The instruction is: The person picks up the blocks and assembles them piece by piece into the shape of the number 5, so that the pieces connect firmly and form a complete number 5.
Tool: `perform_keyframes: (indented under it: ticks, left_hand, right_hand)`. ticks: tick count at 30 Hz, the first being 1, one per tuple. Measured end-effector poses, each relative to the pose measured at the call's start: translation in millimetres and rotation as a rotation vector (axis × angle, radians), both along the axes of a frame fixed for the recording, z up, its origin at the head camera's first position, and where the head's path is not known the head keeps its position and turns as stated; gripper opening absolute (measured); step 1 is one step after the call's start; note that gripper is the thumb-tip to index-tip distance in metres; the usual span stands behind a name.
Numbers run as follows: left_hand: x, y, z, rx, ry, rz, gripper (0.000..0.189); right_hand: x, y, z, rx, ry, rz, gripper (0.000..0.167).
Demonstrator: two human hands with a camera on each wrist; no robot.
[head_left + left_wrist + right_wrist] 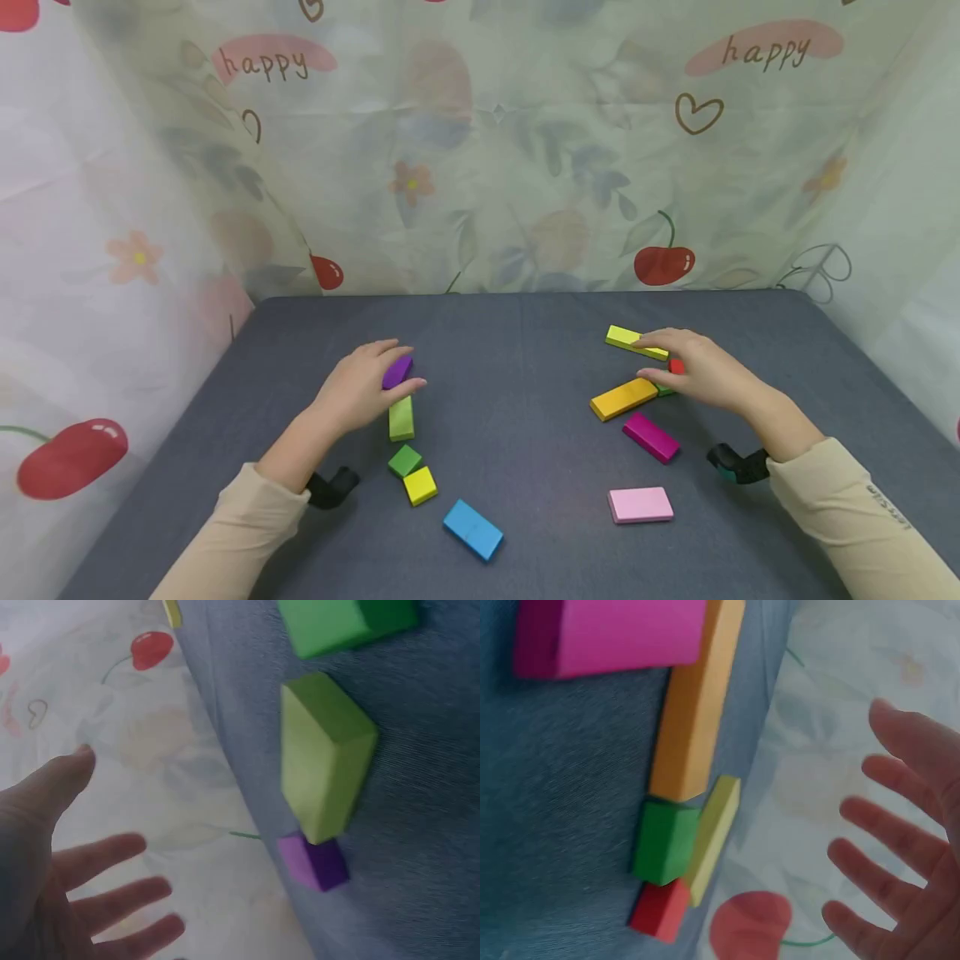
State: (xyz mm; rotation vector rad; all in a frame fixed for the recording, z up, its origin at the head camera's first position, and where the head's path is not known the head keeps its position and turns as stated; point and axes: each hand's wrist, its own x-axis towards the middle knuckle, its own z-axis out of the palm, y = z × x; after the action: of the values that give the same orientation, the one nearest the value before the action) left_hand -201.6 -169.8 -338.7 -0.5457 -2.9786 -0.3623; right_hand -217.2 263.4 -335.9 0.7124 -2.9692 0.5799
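Fingers (124,904) spread apart, left hand (363,387) floating way left of the orange rectangular block (622,399), right hand (693,367) just right, probably so nothing gets bumped.

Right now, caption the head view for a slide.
Left hand and right hand hover above colourful blocks on a dark tabletop before a cherry-print backdrop.

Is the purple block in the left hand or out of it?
Out: in the left wrist view, the purple block rests on the table, apart from the left hand, which holds nothing.
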Motion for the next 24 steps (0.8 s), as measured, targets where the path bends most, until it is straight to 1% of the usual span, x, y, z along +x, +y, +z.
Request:
perform_keyframes:
  ticks: [2,5,9,11,18,24]
  left_hand:
    - [0.6,-3.6,-2.9,0.009,-0.035,-0.016,0.056]
    - [1.0,-9.2,-7.4,0.031,-0.105,-0.048,0.052]
    - [0.0,-17.3,-13.3,0.043,-0.184,-0.104,0.048]
    - [-0.8,-20.5,-15.4,0.046,-0.207,-0.124,0.046]
    - [-3.8,-28.0,-20.8,0.072,-0.243,-0.186,0.041]
    - [-5.6,-32.1,-23.4,0.069,-0.267,-0.22,0.043]
  right_hand:
    - [-2.1,4,-4.7,-0.018,0.001,0.024,0.039]
    - [-4.4,10,-10.2,-0.035,-0.003,0.046,0.035]
    - [-6.9,16,-14.9,-0.049,-0.029,0.072,0.034]
    - [-8.0,18,-17.2,-0.057,-0.047,0.082,0.035]
    - [-13.4,25,-26.8,-0.065,-0.101,0.101,0.037]
    - [-16.8,27,-32.9,-0.067,-0.109,0.13,0.037]
